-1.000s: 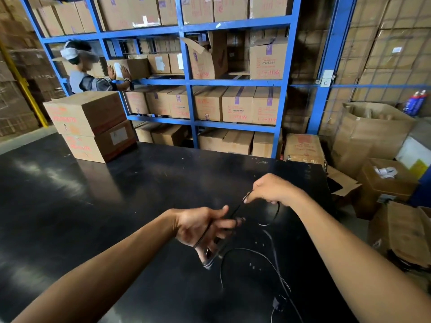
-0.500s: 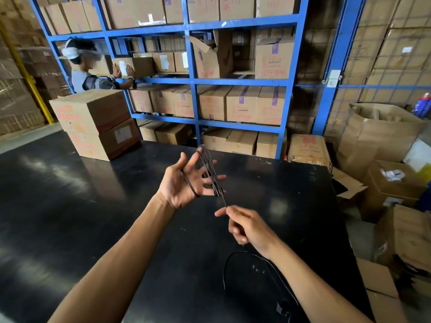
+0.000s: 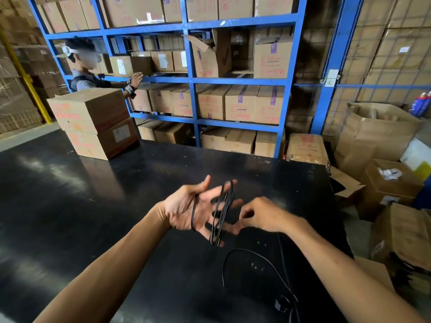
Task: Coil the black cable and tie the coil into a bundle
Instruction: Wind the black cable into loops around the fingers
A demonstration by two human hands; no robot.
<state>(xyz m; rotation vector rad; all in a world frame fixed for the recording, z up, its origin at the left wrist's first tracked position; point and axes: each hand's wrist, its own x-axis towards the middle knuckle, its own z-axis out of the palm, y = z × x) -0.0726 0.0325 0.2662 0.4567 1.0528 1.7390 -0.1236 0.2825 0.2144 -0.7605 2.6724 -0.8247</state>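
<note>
A thin black cable [image 3: 221,210] is wound in several loops around my left hand [image 3: 186,208], running from behind the thumb across the spread fingers. That hand is held palm up over the black table [image 3: 93,206]. My right hand [image 3: 263,214] is just right of it, fingers pinched on the cable strand at the left fingertips. The loose rest of the cable [image 3: 261,259] curves over the table below my hands and ends at a small plug [image 3: 279,305] near the front.
Two stacked cardboard boxes [image 3: 93,122] stand at the table's far left. Blue shelving [image 3: 193,80] full of boxes runs behind the table, and a person [image 3: 86,71] reaches into it. More open cartons [image 3: 382,183] crowd the floor off the right edge.
My right hand has swung from below the left hand up to its right side, laying another turn of cable on the fingers. My left hand has dropped lower and closer.
</note>
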